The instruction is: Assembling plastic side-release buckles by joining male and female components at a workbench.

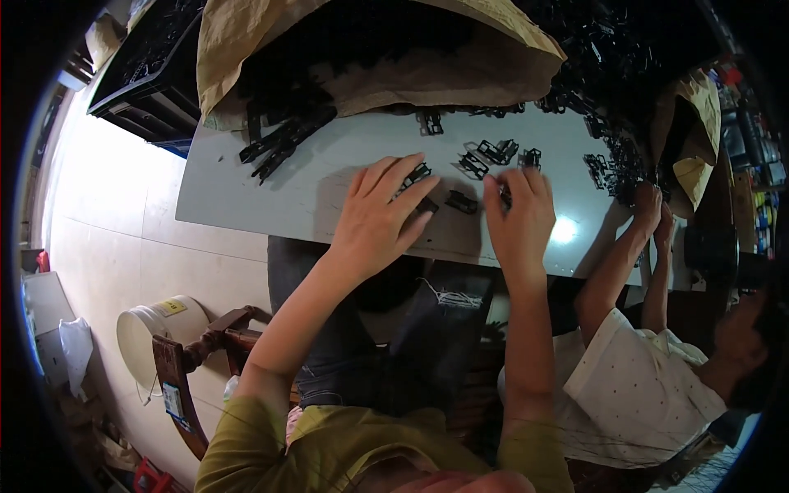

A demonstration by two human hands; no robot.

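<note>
My left hand (374, 215) is over the near part of the grey table (263, 189), its fingers stretched and spread. Small black plastic parts (425, 203) lie at its fingertips, partly hidden by them. On the right, my right hand (524, 222) has its fingers bent down, with a small black plastic part (505, 196) between thumb and forefinger. Another black plastic part (461, 202) lies between my two hands. Slightly farther away, several open-framed black parts (489, 156) sit in a loose cluster.
A large brown paper bag (460, 78) spreads across the far side, with long black strips (288, 140) at its left. Black parts pile up (625, 160) at the right, by another person's hands (649, 209). A black crate (148, 99) stands far left; a white bucket (160, 329) and wooden chair (181, 386) are lower left.
</note>
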